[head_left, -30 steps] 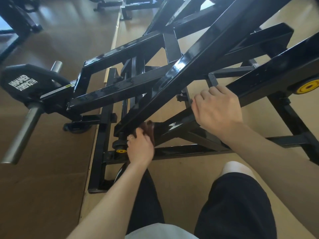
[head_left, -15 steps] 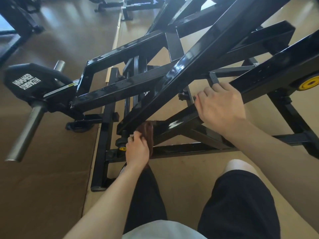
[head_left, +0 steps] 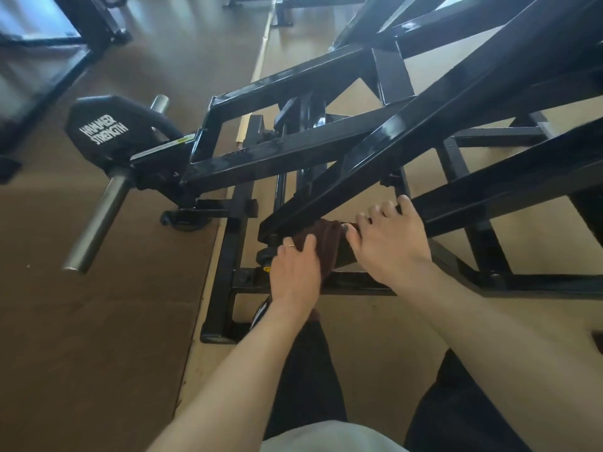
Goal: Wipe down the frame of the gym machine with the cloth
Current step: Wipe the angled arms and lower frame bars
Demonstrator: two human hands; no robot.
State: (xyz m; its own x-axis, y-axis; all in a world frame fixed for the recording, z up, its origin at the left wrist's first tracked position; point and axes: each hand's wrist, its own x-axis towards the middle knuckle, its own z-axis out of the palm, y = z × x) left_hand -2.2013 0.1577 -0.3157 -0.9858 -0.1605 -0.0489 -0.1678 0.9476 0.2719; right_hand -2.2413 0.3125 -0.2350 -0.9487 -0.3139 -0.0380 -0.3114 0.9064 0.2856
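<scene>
Brown cloth (head_left: 329,243) being pressed by the left hand (head_left: 295,272) against a low black bar of the gym machine frame (head_left: 385,148), fingers curled over the fabric and gripping it, a ring showing on one finger. Hanging down past the wrist toward dark shorts (head_left: 306,386) and a bare knee at the nearest edge of the view. Just beside it, resting on the same junction, the right hand (head_left: 390,243), fingers bent over the steel and gripping the lower diagonal beam, seemingly bracing rather than wiping. Wiping, by the look of it, in mid-course: cloth working only the low junction where the long diagonal beam meets the base rail, near a small yellow-marked roller (head_left: 267,268). Glinting wetly or merely glossily on some upper surfaces, so impossible to say which bars are already done. Judging by position, leaving the upper diagonals, the cross members and the far rails to be reached. Farther left, jutting out over the tan floor (head_left: 98,321), a steel weight horn (head_left: 98,220) below a black Hammer Strength plate cover (head_left: 111,132). Beyond, standing in the far corner, another dark machine (head_left: 49,34).
</scene>
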